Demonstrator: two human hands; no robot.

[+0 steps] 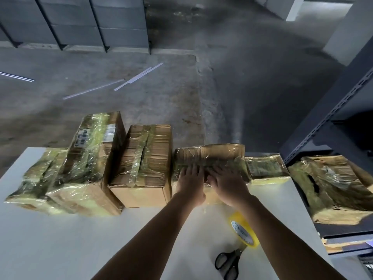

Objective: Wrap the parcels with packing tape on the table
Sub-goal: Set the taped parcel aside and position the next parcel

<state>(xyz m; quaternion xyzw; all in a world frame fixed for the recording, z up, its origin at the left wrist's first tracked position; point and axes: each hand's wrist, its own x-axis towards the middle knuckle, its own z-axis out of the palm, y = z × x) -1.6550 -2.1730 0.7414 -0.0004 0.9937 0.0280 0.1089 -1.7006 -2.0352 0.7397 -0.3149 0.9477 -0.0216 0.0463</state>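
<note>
In the head view, your left hand [189, 183] and right hand [227, 185] lie flat, side by side, on top of a tape-covered parcel [210, 153] at the far edge of the white table [60, 239]. Your fingers are straight and grip nothing. Just left of that parcel stands a cardboard box [145, 164] with tape strips over its top. Further left are a tall taped parcel [90, 158] bearing a label and a low taped parcel [32, 180]. A small flat parcel [264, 168] sits just beside the right end of the one under your hands. Near you, right of your right forearm, a roll of yellow packing tape [243, 232] stands on edge, with black-handled scissors [228, 261] just nearer. Off the table to the right, a torn taped parcel [333, 190] rests on a dark metal rack [327, 122].
</note>
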